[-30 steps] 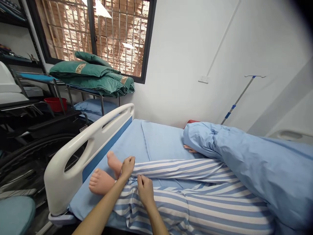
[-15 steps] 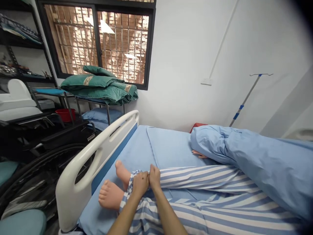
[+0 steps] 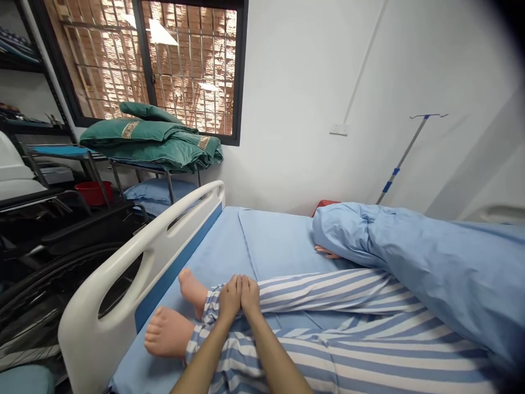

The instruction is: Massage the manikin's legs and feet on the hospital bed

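Left hand: here's my left hand [image 3: 230,295], lower middle of the frame, knuckles up, fingers bent over the far leg of the trousers.
Right hand: and my right hand [image 3: 250,294] is right up against it, same pose! Fingertips are hidden on both, so I can't tell whether they're gripping cloth or just pressing.
Trousers: blue-and-white striped cloth trousers [image 3: 315,291], running from lower middle to lower right, cuffs bunched at the ankles.
Feet: two smooth pink, plastic-looking feet [image 3: 168,332], lower left, poking out of those cuffs, toes up.
Bed: pale blue sheet [image 3: 279,241] underneath, white moulded footboard [image 3: 80,328] rising lower left.
Quilt: puffy light blue quilt [image 3: 435,262], right side, covering the upper body; pink fingers [image 3: 327,252] peep from its edge.
Window: folded green velvety bedding [image 3: 156,142] piled below it, upper left.
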`<state>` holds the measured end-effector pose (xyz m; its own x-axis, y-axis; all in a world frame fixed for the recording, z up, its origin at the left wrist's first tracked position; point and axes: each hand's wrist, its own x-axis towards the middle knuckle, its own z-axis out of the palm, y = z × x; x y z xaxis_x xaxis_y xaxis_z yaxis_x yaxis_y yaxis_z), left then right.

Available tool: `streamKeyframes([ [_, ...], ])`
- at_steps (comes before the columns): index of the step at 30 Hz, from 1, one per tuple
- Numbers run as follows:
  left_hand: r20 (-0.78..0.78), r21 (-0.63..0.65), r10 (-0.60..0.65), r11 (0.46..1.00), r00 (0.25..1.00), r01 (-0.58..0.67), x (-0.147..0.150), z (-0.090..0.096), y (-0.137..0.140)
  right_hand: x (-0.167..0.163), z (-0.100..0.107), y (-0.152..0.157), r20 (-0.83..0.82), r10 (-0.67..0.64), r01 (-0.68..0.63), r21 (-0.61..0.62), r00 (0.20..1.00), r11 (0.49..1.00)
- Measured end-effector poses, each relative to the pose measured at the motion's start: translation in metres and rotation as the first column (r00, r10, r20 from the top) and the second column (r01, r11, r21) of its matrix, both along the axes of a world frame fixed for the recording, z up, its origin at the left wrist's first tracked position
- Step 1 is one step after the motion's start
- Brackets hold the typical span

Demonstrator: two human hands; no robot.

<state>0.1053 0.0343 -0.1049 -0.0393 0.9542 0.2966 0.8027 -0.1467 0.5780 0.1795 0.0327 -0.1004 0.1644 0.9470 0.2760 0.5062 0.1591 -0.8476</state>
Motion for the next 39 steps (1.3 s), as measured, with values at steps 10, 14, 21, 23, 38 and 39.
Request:
streamKeyframes([
  [10, -0.213, -0.014, 0.048, 0.999, 0.976, -0.052, 0.007, 0.000, -0.009, 0.048, 0.027, 0.019, 0.340, 0.129, -0.153, 0.044, 0.932, 0.987],
  [14, -0.002, -0.038, 0.008, 0.999, 1.000, -0.008, 0.008, 0.008, -0.008, 0.050, 0.012, 0.015, 0.430, 0.139, -0.149, -0.010, 0.892, 0.989],
  [21, 0.430, 0.025, -0.045, 0.999, 0.902, 0.039, 0.027, 0.040, 0.015, 0.050, 0.016, 0.017, 0.421, 0.127, -0.131, -0.019, 0.898, 0.991],
  [23, 0.406, 0.041, -0.010, 0.999, 0.914, -0.008, 0.036, 0.036, 0.016, 0.050, 0.014, 0.017, 0.412, 0.121, -0.122, -0.023, 0.903, 0.992],
  [38, -0.353, 0.004, 0.080, 0.996, 0.932, -0.084, 0.045, -0.001, 0.007, 0.090, 0.051, 0.012, 0.627, 0.048, 0.015, -0.094, 0.777, 0.995],
  [39, -0.340, -0.002, 0.082, 0.996, 0.937, -0.087, 0.045, -0.002, 0.007, 0.090, 0.045, 0.009, 0.629, 0.042, 0.037, -0.111, 0.776, 0.993],
])
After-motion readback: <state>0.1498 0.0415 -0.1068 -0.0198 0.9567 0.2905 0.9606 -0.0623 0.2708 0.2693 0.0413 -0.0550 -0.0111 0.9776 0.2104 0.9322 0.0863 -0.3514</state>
